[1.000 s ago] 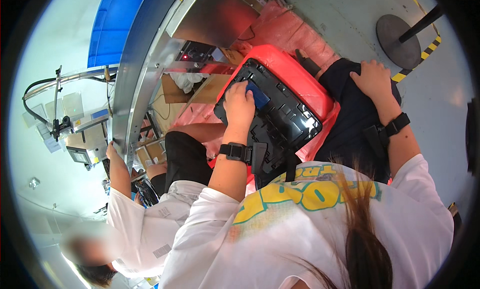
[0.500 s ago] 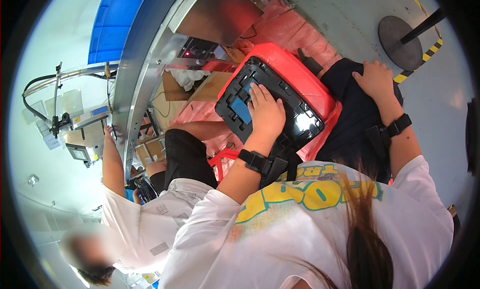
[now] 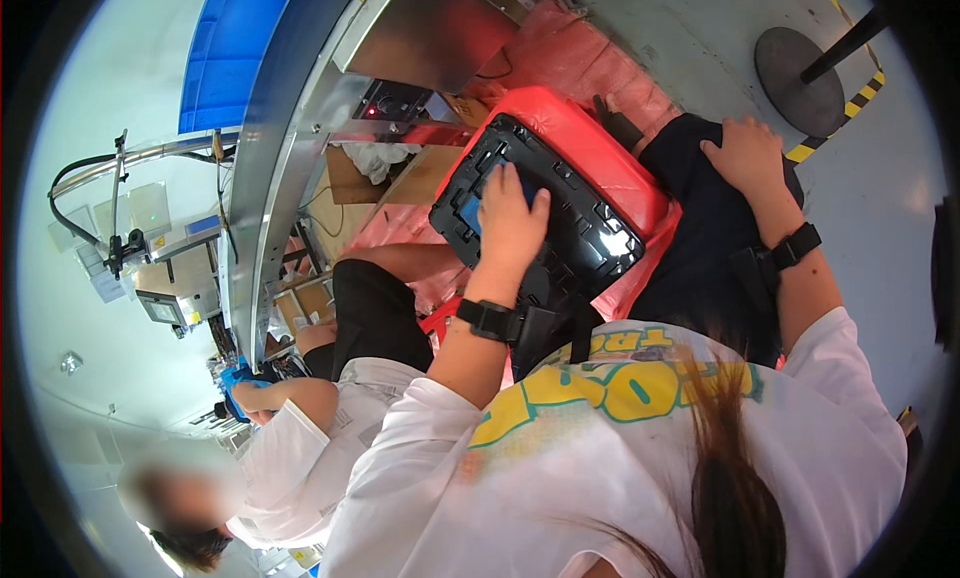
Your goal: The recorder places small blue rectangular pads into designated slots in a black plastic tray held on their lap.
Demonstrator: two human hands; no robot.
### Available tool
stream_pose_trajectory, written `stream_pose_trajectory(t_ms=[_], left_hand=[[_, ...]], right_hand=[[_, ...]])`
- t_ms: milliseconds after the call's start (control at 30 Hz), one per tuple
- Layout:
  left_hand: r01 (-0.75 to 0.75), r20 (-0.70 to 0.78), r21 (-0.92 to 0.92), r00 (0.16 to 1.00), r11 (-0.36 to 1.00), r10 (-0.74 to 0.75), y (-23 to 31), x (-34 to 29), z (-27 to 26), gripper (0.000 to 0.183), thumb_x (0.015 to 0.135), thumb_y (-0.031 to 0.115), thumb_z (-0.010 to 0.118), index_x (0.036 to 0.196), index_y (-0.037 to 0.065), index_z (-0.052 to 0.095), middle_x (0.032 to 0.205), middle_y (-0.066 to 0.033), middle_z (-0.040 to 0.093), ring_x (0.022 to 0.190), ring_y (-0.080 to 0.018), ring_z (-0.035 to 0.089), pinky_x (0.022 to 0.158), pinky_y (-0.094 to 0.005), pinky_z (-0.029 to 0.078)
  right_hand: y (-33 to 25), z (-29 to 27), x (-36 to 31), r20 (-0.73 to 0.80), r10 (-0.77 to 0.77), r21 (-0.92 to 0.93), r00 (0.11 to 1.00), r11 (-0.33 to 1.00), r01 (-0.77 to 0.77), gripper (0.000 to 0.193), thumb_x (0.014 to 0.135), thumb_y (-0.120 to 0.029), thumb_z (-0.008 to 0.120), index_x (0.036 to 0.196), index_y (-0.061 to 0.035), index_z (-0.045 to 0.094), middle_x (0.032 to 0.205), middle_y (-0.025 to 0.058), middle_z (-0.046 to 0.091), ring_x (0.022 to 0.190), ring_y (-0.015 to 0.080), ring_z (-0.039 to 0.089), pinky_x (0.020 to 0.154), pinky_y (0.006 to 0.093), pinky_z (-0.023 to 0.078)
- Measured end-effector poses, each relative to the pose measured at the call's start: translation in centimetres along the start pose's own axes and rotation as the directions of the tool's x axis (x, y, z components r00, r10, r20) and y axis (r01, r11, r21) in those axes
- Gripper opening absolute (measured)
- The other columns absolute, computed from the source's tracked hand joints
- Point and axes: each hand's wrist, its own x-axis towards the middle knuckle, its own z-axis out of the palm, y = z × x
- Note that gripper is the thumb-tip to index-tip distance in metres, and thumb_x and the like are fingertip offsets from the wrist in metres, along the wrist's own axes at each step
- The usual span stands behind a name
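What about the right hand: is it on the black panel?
No, the right hand lies on the dark trouser leg, apart from the black panel.

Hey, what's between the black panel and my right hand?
In the head view, going from the black panel to your right hand: the edge of the red stand, then a stretch of your dark trousers.
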Motion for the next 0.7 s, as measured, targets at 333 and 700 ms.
stream_pose_trajectory(t_ms=[333, 700], left_hand=[[-0.170, -0.597, 0.164, 0.767, 0.972, 0.234, -3.8, 3.0, -15.4, 0.032, 0.085, 0.014, 0.058, 0.113, 0.000, 0.055, 0.113, -0.0176, 0.054, 0.107, -0.0323, 0.050, 0.094, -0.0406, 0.037], [0.258, -0.599, 0.513, 0.791, 0.818, 0.126, -18.8, 6.4, -31.3, 0.041, 0.087, 0.027, 0.054, 0.119, 0.001, 0.052, 0.119, -0.0207, 0.050, 0.112, -0.0354, 0.047, 0.095, -0.0415, 0.037]], right_hand=[[0.4, 0.1, -0.2, 0.017, 0.009, -0.037, 1.000, 0.999, -0.009, 0.044, 0.077, -0.043, 0.060, 0.098, -0.0043, 0.063, 0.095, 0.0165, 0.060, 0.093, 0.0345, 0.058, 0.076, 0.0457, 0.046], [0.2, 0.2, 0.1, -0.014, -0.011, -0.024, 1.000, 1.000, 0.011, 0.042, 0.077, -0.041, 0.061, 0.096, -0.0033, 0.062, 0.094, 0.0166, 0.061, 0.091, 0.0345, 0.059, 0.075, 0.0474, 0.046]])
